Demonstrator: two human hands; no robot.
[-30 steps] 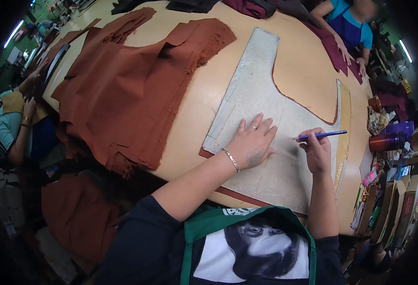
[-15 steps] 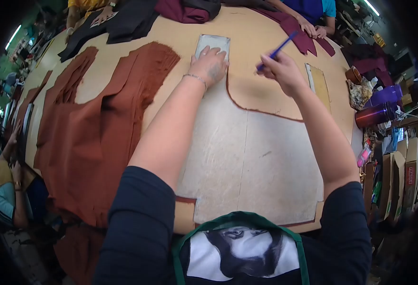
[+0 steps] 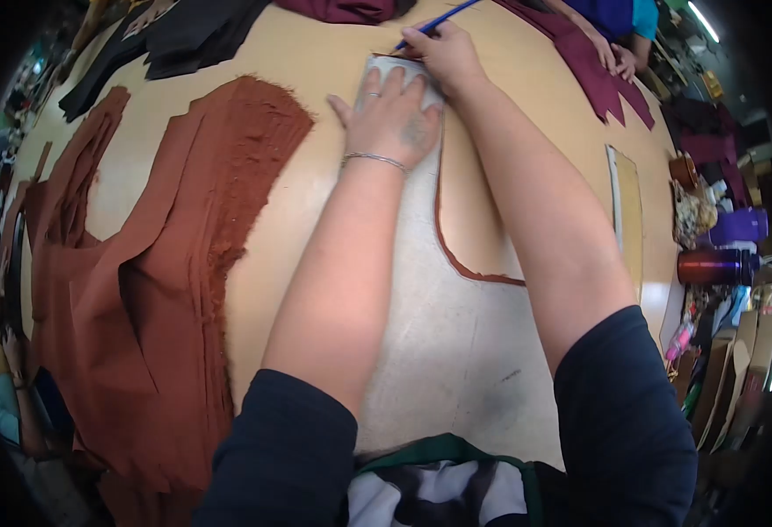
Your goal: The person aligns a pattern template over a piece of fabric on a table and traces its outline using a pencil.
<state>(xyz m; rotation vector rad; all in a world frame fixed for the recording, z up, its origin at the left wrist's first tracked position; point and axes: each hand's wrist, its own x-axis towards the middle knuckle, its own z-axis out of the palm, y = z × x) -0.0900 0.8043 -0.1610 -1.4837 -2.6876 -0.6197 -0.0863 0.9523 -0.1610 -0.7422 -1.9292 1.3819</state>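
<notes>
Pressing on the narrow far end of the grey board [image 3: 439, 351], in the head view, your left hand [image 3: 391, 119] lies with the fingers spread and the thumb out to the side. Your right hand [image 3: 450, 57] pinches the blue pencil [image 3: 440, 18] between thumb and fingers, its tip near the far edge; whether it touches, I cannot tell. Under the board, a rust cloth [image 3: 469, 274] shows as a thin border along the curved edge. The board lies on the table [image 3: 509, 97], to the right of the rust cloth stack [image 3: 96, 325].

In my judgement, the main risk is a slip: your hand presses only at this end, so a sideways push could turn the wide part over the cloth. Also, the pencil is close to your left fingertips, and it could bump them. If it leans too much, its tip could wander from the edge.
</notes>
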